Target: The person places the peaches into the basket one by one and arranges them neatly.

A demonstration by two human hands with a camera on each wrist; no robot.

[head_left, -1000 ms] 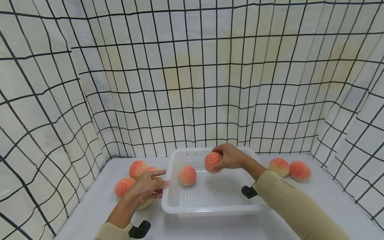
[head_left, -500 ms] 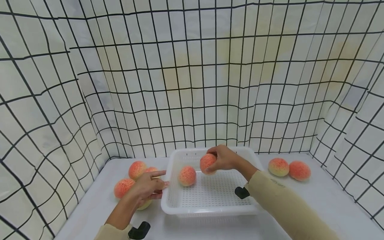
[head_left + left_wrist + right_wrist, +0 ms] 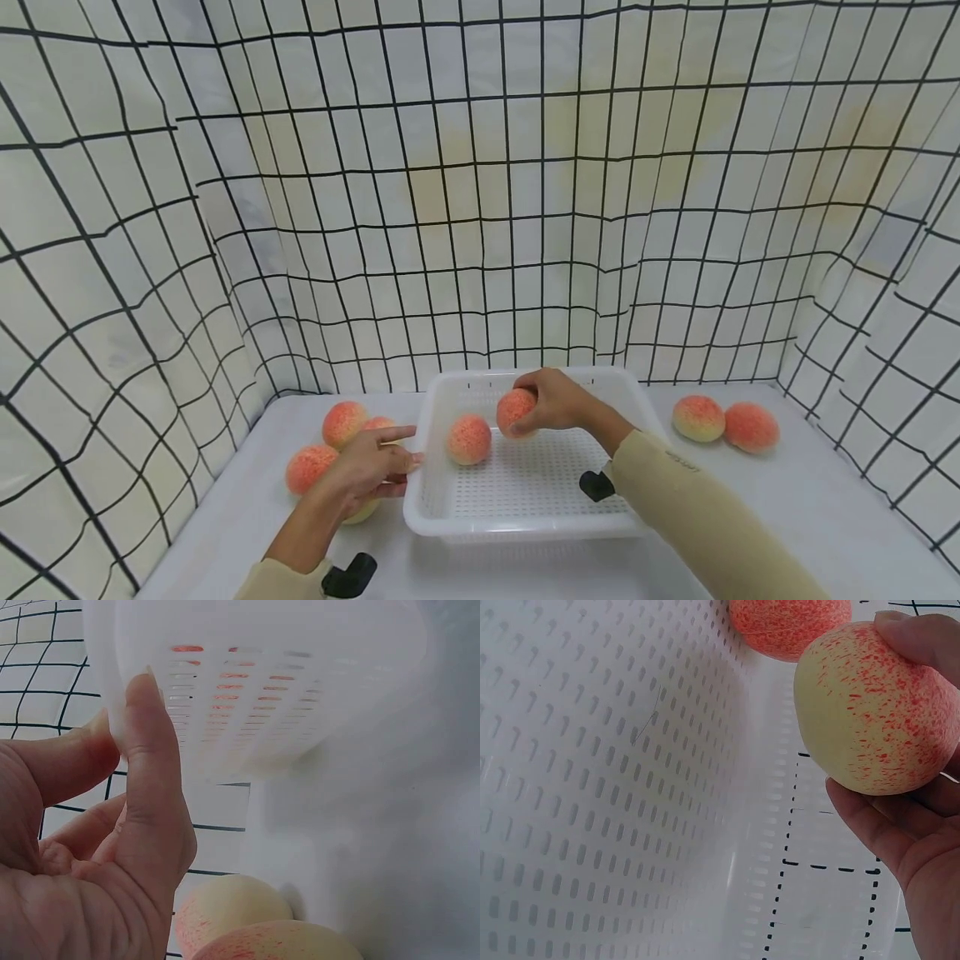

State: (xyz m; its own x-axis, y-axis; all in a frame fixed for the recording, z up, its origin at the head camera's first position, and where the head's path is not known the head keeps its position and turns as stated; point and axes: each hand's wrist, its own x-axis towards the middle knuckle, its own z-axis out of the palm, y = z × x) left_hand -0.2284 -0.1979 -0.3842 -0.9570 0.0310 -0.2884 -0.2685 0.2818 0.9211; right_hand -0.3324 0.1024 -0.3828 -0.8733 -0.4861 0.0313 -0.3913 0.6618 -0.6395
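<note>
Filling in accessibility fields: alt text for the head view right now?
A person's right hand holds a peach over a white basket with another peach inside, while the left hand holds its left rim. More peaches lie on the white table on both sides, before a black-gridded white wall.

A white basket (image 3: 525,527) is looking like smooth, slightly translucent plastic, its rim shining softly and its walls showing moulded slots. A held peach (image 3: 874,712) is appearing smooth and matt on its pale side, grainy where red flecks are covering it. The sleeve (image 3: 705,508) is looking like matt cloth; the table (image 3: 247,517) is showing a smooth, dull surface. Pale wall sheeting (image 3: 558,190) is creasing slightly.
</note>
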